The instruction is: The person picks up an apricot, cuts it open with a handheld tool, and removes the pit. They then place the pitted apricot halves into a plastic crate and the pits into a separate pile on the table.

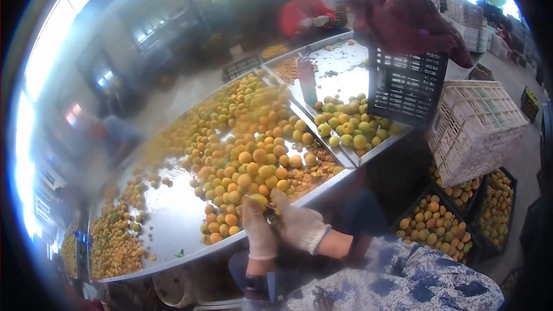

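My left hand (259, 233), in a white knit glove, points up at the near edge of the metal sorting table (173, 184). Its fingers close round a yellow-green fruit (258, 200). Beside it my right hand (299, 223), gloved the same way, comes in from the right, its fingers pressed together close to that fruit. What the right fingers pinch is too small to make out. Just beyond both hands lies a large heap of orange and green fruit (245, 157). Small brownish pieces (305, 181) lie right of the heap.
A divider (311, 121) separates off greener fruit (351, 124) and a bottle (307, 80). Right of the table are a black crate (406, 83) under a dark red cloth (412, 20), a white crate (478, 124) and fruit-filled crates (435, 224). A person in red (305, 16) works across the table.
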`<state>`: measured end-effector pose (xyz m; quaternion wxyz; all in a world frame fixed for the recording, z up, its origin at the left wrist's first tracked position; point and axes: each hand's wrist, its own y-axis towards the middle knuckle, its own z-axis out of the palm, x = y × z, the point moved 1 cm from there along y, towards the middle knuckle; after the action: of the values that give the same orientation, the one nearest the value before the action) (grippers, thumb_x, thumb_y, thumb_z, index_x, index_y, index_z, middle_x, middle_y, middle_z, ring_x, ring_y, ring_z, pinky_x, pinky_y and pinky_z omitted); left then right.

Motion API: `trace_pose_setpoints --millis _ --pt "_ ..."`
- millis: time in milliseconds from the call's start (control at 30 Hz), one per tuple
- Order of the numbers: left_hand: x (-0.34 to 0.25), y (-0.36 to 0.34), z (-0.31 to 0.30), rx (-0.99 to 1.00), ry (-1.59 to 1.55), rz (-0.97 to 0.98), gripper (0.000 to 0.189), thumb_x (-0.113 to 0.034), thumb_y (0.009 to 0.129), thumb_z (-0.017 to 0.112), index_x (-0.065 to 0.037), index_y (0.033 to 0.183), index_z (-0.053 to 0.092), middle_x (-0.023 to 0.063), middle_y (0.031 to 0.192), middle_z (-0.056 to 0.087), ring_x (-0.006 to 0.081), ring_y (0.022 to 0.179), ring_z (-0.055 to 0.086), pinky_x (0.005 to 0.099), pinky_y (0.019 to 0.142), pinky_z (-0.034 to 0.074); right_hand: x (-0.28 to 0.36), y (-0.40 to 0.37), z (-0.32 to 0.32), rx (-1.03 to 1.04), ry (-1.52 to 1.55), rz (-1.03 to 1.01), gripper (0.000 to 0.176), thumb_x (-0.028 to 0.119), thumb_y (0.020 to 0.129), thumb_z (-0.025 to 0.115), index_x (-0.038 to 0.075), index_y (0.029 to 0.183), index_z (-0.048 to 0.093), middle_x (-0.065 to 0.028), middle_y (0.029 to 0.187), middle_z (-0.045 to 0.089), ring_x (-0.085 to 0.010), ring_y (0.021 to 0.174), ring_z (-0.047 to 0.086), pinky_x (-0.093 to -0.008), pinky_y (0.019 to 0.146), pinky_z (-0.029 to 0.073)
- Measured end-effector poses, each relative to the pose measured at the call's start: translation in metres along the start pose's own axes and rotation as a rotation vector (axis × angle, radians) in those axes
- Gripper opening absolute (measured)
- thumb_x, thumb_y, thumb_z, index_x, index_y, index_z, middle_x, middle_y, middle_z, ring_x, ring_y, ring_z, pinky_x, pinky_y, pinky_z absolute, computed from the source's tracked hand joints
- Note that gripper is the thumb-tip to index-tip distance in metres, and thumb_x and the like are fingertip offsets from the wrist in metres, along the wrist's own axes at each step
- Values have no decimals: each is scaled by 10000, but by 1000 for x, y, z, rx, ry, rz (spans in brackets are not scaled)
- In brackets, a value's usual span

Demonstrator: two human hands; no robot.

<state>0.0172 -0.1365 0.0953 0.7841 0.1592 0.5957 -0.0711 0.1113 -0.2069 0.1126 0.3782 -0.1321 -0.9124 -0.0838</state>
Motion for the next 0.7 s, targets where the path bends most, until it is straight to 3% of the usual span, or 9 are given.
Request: trace_pose_setpoints --millis 67,133,200,300,367,400,467,600,700 --pt "-2 -1 3 12 51 84 611 -534 984 417 -43 1348 438 83 1263 545 208 1130 552 350 964 477 0 1 2 111 -81 -1 746 360 927 501 86 1503 116 -201 914 682 -369 709 670 -485 592 515" --pt "5 -5 3 -111 -343 -172 559 -473 1020 365 1 1298 470 111 1267 531 199 1138 529 335 957 451 -1 -2 9 45 -76 -55 754 351 922 507 60 1499 117 -195 893 684 -366 715 673 -479 604 520" --pt "4 -7 5 -136 -416 -195 543 -457 1021 370 -2 1300 465 105 1252 544 204 1142 533 335 966 451 1 -1 9 39 -99 -68 752 344 918 511 38 1490 130 -196 886 684 -370 733 675 -476 625 525" --pt "1 -2 -5 -46 -332 -209 517 -433 1018 388 6 1269 494 106 1197 554 199 1060 553 323 895 470 0 0 4 13 -76 -61 739 336 915 518 33 1483 154 -200 897 684 -378 758 675 -481 639 526" --pt "-4 1 -14 188 532 -28 509 -423 1013 405 28 1215 527 95 1102 557 187 930 549 310 811 465 5 3 -6 60 -96 -31 729 335 916 521 32 1477 168 -202 898 684 -376 766 677 -482 644 526" --pt "-3 0 -11 196 532 -28 509 -423 1013 405 28 1215 527 95 1102 557 187 930 549 310 811 465 6 4 -8 106 -111 -3 719 334 916 524 32 1472 181 -204 898 683 -374 774 678 -484 648 525" --pt "-2 -3 -3 -34 462 152 483 -409 1011 411 42 1082 568 86 969 555 164 835 512 303 741 436 3 0 0 69 -97 -13 711 342 923 517 31 1468 183 -200 884 684 -368 780 681 -484 659 525" --pt "5 -4 -10 -73 264 97 491 -413 1013 406 44 988 584 102 879 568 196 807 521 334 743 439 -5 -7 6 57 -94 -64 722 371 928 514 13 1463 187 -178 847 688 -352 771 683 -468 654 527" --pt "21 1 -25 16 463 189 496 -418 1013 397 37 996 591 127 859 584 235 814 546 364 754 446 -9 -8 2 121 -126 -30 725 363 923 523 -8 1454 196 -173 833 686 -352 757 682 -457 645 527"
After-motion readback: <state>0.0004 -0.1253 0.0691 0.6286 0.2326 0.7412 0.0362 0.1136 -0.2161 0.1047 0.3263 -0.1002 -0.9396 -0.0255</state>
